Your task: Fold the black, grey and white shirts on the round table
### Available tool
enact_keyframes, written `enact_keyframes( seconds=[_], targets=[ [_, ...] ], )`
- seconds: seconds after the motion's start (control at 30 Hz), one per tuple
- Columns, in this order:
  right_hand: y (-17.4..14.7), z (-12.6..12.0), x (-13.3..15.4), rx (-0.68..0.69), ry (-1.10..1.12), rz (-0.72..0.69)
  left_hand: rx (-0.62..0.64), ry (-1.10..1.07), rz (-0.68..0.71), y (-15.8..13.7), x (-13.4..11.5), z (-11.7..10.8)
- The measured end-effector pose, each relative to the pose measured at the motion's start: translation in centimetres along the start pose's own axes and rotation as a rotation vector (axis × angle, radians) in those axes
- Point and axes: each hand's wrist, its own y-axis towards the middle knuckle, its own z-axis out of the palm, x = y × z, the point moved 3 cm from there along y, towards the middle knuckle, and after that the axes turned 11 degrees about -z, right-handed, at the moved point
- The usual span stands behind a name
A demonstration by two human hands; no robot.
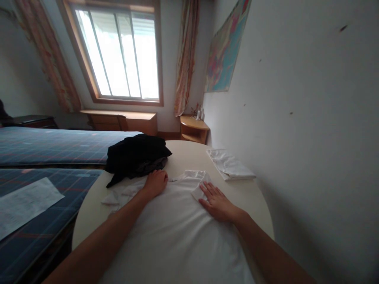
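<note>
A white collared shirt (183,228) lies spread over the round table, its lower part reaching toward me. My left hand (156,184) rests at the shirt's left shoulder, beside the black clothes, with its fingers curled down on the fabric; the fingertips are hidden. To the right of the collar, my right hand (217,203) lies flat on the shirt, fingers stretched out over a folded-in sleeve or edge. Wrinkled white cloth of the shirt sticks out to the left of my left forearm.
A heap of black clothes (137,154) sits at the table's (188,152) back left. Folded white clothing (232,165) lies at the right edge, near the wall (314,150). Left of the table are plaid mattresses (65,146) and a paper sheet (28,203).
</note>
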Motion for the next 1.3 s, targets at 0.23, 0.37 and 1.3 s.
enact_keyframes(
  seconds=[0.23,0.37,1.3],
  targets=[
    [-1.6,-0.1,-0.7,-0.018,-0.035,0.071,-0.113,0.025,-0.037,1.1,-1.7,-0.5],
    [-1.9,-0.7,-0.6,-0.048,-0.067,0.104,-0.138,0.014,-0.016,0.9,-2.9,-0.6],
    [8.7,-0.8,-1.6,-0.282,-0.055,0.203,-0.042,0.110,-0.136,-0.1,1.2,-0.3]
  ],
)
